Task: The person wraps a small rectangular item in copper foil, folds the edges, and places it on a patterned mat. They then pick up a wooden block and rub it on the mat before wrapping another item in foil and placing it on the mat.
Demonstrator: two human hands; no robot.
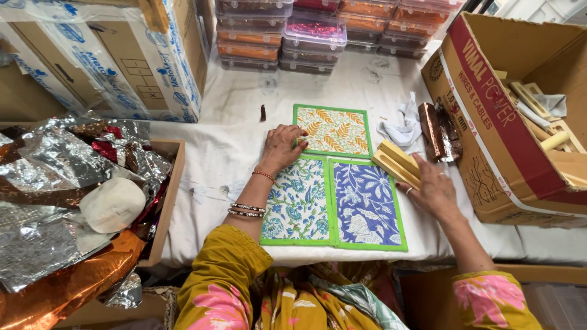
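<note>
Three green-edged printed boards lie flat on the white cloth. An orange leaf board (335, 130) is at the back, a blue-green floral board (298, 201) at the front left, a blue floral board (367, 205) at the front right. My left hand (280, 146) rests palm down where the orange and blue-green boards meet. My right hand (431, 186) grips pale wooden strips (396, 162) at the blue board's right edge.
An open cardboard box (489, 122) with wooden pieces stands at the right. A copper foil wrapper (439, 131) and a white rag (400, 127) lie beside it. Stacked plastic containers (312, 36) line the back. A tray of crumpled foil (67, 183) sits left.
</note>
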